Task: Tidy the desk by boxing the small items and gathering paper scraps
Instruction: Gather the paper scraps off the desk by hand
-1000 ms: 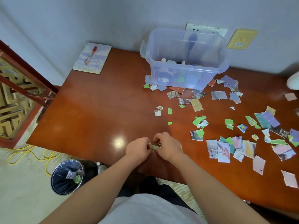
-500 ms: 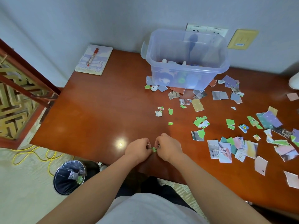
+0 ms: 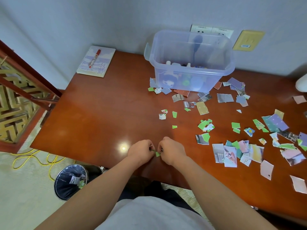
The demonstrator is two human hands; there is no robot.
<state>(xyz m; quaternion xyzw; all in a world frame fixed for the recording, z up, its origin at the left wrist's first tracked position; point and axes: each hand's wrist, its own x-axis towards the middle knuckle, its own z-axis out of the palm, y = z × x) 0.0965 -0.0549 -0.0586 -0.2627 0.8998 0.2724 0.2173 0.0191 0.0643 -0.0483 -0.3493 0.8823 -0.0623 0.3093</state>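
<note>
My left hand (image 3: 141,151) and my right hand (image 3: 172,151) meet near the front edge of the wooden desk (image 3: 103,113), fingers curled. Both pinch small paper scraps; a green scrap (image 3: 157,154) shows between them. Several torn paper scraps (image 3: 232,151), green, grey and pastel, lie scattered over the desk's right half. A clear plastic box (image 3: 191,63) stands at the back by the wall, holding several small items, with more scraps around its base.
A spiral notebook (image 3: 97,62) with a red marker (image 3: 94,58) on it lies at the desk's back left corner. A black-lined waste bin (image 3: 71,181) with a few scraps stands on the floor, left of my knees. A yellow cable (image 3: 33,158) trails nearby.
Both hands stay together at the desk's front edge, fingers working the small scraps. Only the camera has shifted slightly.
</note>
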